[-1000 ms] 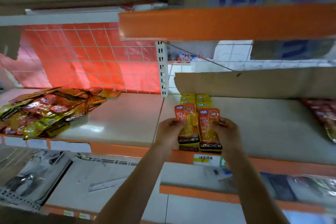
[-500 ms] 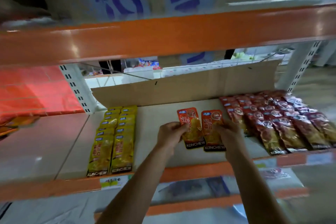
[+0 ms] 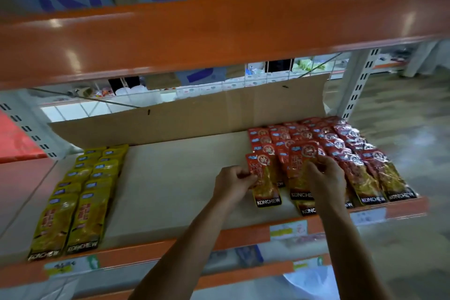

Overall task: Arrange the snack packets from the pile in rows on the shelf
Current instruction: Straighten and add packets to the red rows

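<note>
pinching the left edge of one red packet (image 3: 264,182), the fingers (image 3: 246,176) of the left hand (image 3: 232,181) are curled tight on it. the fingers (image 3: 321,163) of the right hand (image 3: 326,178) are curled on a second red packet (image 3: 302,168) and hold it near its right side. both packets lie flat, side by side, over the near left end of the red rows (image 3: 353,153) on the shelf (image 3: 175,190). i cannot tell if they touch the packets under them yet.

some things could go wrong from here, i think. the packets look shiny and slippy, so one could slide out of a pinch and drop off the front of the shelf. if the hands push down hard or sideways, they could knock the neat red rows crooked. a front packet (image 3: 307,209) under the right hand already sticks out a bit. the left packet hangs partly over bare shelf, so it could end up in no row at all. the yellow rows (image 3: 85,192) are well apart on the left and look safe. a cardboard sheet (image 3: 194,117) stands at the back.

half a second ago the two packets were over the bare middle of the shelf, apart from the red rows. now they are at the red rows. a second ago they were above the yellow rows, and the pile showed far on the left. the pile does not show now.
</note>
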The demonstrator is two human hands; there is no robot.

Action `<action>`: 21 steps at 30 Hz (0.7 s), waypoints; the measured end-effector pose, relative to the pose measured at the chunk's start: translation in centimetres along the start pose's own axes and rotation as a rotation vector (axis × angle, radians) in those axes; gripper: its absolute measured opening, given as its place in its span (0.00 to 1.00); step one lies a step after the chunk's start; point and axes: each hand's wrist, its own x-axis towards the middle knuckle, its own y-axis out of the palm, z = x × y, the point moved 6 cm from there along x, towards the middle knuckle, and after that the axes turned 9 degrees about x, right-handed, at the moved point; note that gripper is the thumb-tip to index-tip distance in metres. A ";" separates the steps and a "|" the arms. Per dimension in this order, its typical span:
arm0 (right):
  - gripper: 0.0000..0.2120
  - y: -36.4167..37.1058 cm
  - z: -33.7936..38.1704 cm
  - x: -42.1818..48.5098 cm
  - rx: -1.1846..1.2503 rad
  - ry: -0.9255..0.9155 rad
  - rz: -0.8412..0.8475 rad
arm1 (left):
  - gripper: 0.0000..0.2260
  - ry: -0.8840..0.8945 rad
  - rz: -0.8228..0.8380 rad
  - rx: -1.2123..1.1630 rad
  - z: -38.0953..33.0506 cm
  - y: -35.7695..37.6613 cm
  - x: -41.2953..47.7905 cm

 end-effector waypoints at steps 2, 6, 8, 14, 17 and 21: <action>0.03 -0.7 -0.3 0.6 -0.026 -0.002 -0.013 | 0.03 -0.008 -0.011 0.020 -0.4 0.8 0.3; 0.04 -1.1 -0.7 1.0 -0.010 0.024 0.022 | 0.06 -0.047 -0.042 0.030 -0.6 1.7 0.9; 0.05 -1.2 -0.7 1.0 -0.008 0.021 0.028 | 0.05 -0.053 -0.061 0.053 -0.7 1.8 1.0; 0.07 -0.8 -1.0 0.8 -0.039 0.029 0.068 | 0.06 -0.016 -0.104 0.169 -1.0 1.9 1.3; 0.16 -0.5 -0.8 0.7 -0.047 0.035 0.083 | 0.09 0.049 -0.154 0.249 -1.3 1.6 1.0; 0.18 0.7 -0.2 0.0 -0.008 0.036 0.149 | 0.09 0.183 -0.308 0.336 -2.9 0.7 -0.3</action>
